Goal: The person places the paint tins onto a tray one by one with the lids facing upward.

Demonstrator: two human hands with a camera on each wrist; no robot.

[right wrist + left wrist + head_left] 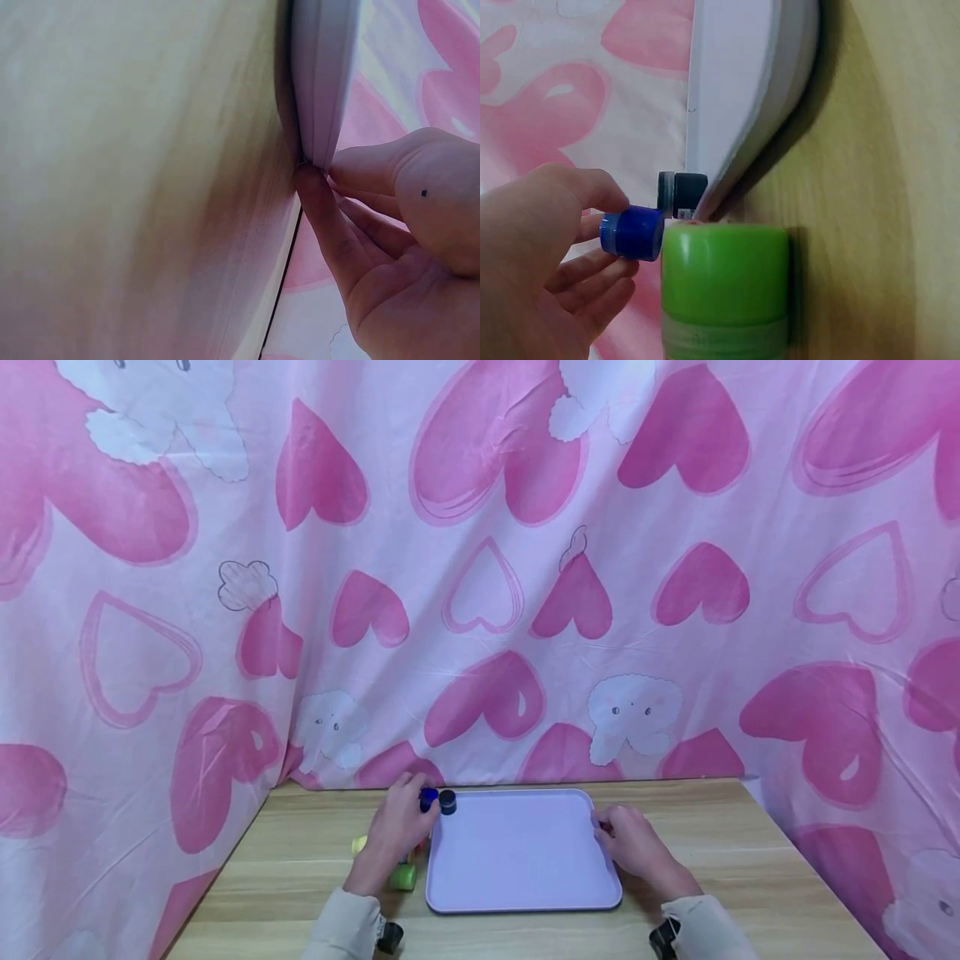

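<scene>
My left hand (396, 822) pinches a small blue paint pot (639, 233) between thumb and fingers, raised by the far left corner of a pale lilac tray (525, 853). Close beside it, a black paint pot (447, 803) stands at that same corner of the tray. With thumb and finger, my right hand (405, 232) grips the tray's right rim. A green pot (402, 877) is on the table left of the tray, large and near in the left wrist view. Partly hidden by my left hand and wrist are a yellow pot (359, 844) and something reddish.
The wood-grain table (712, 852) extends past the tray on both sides. A pink cloth (480, 693) with hearts and white cartoon animals hangs behind its far edge and around the sides. Both wrists carry dark camera straps.
</scene>
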